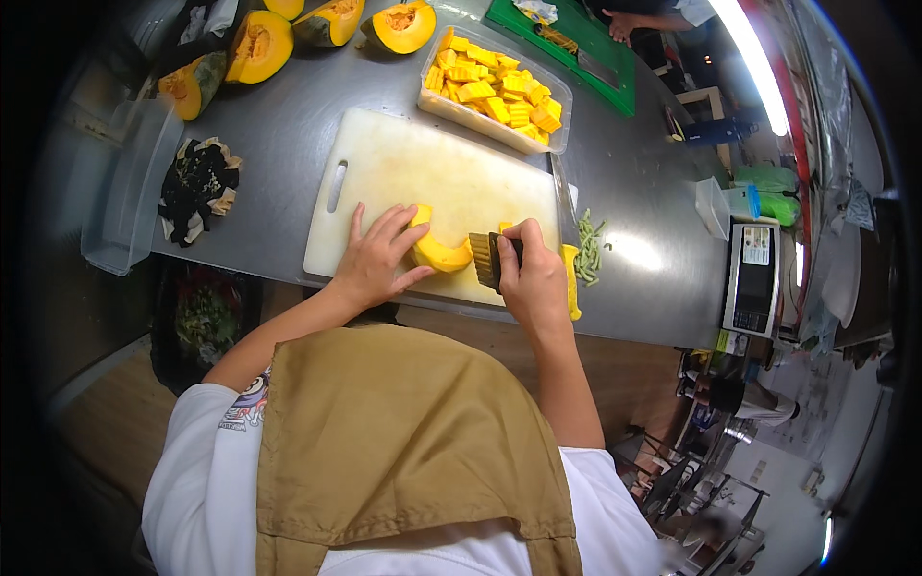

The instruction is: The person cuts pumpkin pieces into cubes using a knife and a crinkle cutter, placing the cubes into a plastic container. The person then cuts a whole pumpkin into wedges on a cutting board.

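A curved slice of peeled pumpkin [445, 256] lies on the white cutting board [432, 169]. My left hand [378, 253] grips its left end, fingers over the top and thumb at the near side. In my right hand [534, 277] is a crinkle cutter [485, 259] with a corrugated metal blade and a dark handle. Its blade stands upright at the slice's right end; whether it touches the flesh I cannot tell. Just beyond the right hand, a small yellow piece [506, 227] shows on the board. A knife with a yellow handle [571, 282] lies along the board's right edge.
Crinkle-cut pumpkin chunks fill a plastic tub [461, 124] behind the board. Pumpkin wedges [259, 47] sit far left, near an empty clear container [133, 187] and a dark cloth [199, 189]. Cut green beans [591, 248] lie right. Another person's hand [621, 27] appears beyond a green board [612, 93].
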The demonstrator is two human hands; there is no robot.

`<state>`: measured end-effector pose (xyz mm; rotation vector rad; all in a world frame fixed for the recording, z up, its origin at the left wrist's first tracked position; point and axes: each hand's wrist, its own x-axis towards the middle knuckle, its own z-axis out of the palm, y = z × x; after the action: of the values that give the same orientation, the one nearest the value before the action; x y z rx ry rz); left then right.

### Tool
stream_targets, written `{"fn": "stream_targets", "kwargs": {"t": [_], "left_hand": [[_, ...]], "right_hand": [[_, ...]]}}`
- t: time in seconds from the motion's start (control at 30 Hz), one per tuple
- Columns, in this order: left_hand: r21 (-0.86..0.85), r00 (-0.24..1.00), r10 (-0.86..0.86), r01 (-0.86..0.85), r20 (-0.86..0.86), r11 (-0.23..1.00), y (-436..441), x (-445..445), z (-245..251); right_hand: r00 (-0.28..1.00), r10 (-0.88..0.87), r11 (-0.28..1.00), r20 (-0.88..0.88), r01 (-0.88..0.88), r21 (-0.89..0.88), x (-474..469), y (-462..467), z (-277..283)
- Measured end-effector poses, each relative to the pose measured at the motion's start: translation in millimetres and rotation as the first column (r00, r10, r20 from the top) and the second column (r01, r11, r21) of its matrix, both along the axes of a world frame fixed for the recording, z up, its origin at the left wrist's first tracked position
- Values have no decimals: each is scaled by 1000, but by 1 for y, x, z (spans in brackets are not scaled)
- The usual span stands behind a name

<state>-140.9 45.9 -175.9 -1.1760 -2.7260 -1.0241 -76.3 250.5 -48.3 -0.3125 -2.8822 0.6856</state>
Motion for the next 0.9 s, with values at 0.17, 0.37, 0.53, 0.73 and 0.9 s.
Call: {"fn": "stream_targets", "kwargs": {"t": [0.17, 0.37, 0.53, 0.73, 0.9], "left_hand": [[34, 999, 21, -20, -28, 999, 2, 0, -2], [35, 999, 10, -8, -40, 999, 1, -1, -2], [26, 999, 14, -13, -36, 1000, 1, 1, -1], [30, 999, 13, -12, -41, 999, 1, 2, -4], [33, 998, 20, -18, -59, 999, 2, 2, -5]], "right_hand": [[1000, 22, 999, -12, -22, -30, -5, 4, -16], [996, -40, 999, 86, 39, 17, -14, 3, -22], [996, -45, 998, 81, 48, -34, -1, 6, 1], [999, 13, 1000, 35, -13, -10, 3, -8, -2], [982, -11, 995, 188, -7, 97, -6, -25, -23]]}}
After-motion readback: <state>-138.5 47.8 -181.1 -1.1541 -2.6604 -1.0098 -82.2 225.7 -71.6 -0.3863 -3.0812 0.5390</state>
